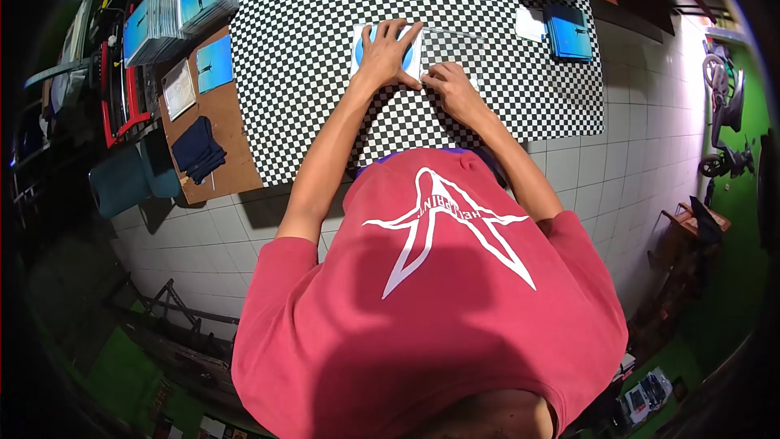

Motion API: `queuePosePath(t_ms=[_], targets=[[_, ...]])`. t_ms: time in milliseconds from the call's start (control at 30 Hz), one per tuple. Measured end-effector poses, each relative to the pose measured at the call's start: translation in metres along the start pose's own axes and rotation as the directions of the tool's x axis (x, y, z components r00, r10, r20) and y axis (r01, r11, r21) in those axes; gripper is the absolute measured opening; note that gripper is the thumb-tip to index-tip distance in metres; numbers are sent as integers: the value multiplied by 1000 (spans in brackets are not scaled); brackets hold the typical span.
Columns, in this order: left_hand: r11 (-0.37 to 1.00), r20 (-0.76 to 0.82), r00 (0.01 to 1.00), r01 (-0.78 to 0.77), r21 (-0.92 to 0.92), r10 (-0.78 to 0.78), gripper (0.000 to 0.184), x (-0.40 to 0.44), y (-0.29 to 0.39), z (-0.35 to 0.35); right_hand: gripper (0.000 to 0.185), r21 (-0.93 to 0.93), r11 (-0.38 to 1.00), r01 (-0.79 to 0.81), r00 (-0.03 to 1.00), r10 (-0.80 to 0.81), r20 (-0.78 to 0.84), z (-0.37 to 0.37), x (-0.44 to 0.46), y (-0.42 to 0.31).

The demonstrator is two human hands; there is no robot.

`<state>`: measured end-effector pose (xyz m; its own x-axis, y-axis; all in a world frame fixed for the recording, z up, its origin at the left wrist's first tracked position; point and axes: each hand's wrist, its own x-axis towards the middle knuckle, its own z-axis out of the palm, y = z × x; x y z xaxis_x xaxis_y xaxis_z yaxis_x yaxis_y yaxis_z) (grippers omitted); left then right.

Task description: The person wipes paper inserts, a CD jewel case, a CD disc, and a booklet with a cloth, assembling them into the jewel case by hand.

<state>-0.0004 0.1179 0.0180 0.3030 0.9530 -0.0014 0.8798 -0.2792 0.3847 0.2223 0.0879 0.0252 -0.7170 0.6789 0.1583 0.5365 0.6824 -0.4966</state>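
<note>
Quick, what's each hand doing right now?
Left hand: open, fingers spread over the blue disc.
Right hand: fingers curled by the clear case lid; can't tell if it grips anything.

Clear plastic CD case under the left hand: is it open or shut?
The case is open: its transparent lid lies spread on the black-and-white checked cloth, right of the blue disc under the left hand.

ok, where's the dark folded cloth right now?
Head view, person's left side: the dark folded cloth lies on the brown tabletop, left of the checkered sheet, nearer the person than the pale case.
</note>
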Motion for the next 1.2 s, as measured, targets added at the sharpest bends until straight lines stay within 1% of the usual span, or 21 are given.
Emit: queuePosePath(t_ms=[33, 100, 233, 333, 433, 500, 567, 633, 667, 800, 900, 1033, 1100, 1200], targets=[[1000, 7, 1000, 3, -4, -3, 143, -1, 0, 0, 47, 1, 1000, 1, 1000, -1, 1, -2, 0, -1], [1000, 5, 1000, 0, -2, 0, 142, -1, 0, -1, 45, -9, 1000, 21, 998, -20, 64, -7, 2, -1], [1000, 20, 1000, 4, 2, -4, 142, 0, 2, -3, 44, 15, 1000, 27, 999, -27, 26, -5, 1, 4], [999, 73, 997, 15, 40, -18, 144, 4, 2, -3, 43, -95, 986, 139, 990, -142, -24, 2, -2, 10], [999, 72, 997, 12, 37, -15, 144, 3, 3, -6, 42, -199, 959, 199, 971, -220, -89, 6, 5, 24], [999, 95, 995, 18, 50, -23, 144, 5, 4, -7, 44, -296, 941, 166, 970, -210, -123, 7, 16, 31], [999, 79, 996, 28, 25, -30, 144, 3, 3, -4, 45, -303, 943, 139, 972, -189, -142, 8, 26, 36], [999, 86, 996, 31, 20, -32, 144, 2, 4, -5, 36, -352, 935, 38, 982, -100, -158, 8, 34, 36], [999, 83, 996, 29, 19, -30, 144, 3, 5, -6, 36, -366, 931, 5, 980, -77, -182, 7, 38, 36], [999, 77, 997, 29, 22, -31, 142, 2, 7, -8, 34, -384, 922, -37, 977, -47, -207, 11, 51, 43], [1000, 61, 998, 20, 22, -22, 141, 2, 8, -12, 44, -406, 911, -73, 982, -7, -190, 13, 58, 49], [1000, 35, 999, 20, 21, -21, 142, 1, 8, -11, 43, -340, 936, -94, 976, 19, -218, 11, 57, 46], [1000, 36, 999, 18, 13, -19, 142, 1, 8, -10, 36, -291, 948, -131, 965, 54, -257, 11, 55, 44], [1000, 35, 999, 14, 11, -14, 142, 1, 7, -10, 36, -289, 941, -175, 964, 104, -245, 10, 51, 42]])
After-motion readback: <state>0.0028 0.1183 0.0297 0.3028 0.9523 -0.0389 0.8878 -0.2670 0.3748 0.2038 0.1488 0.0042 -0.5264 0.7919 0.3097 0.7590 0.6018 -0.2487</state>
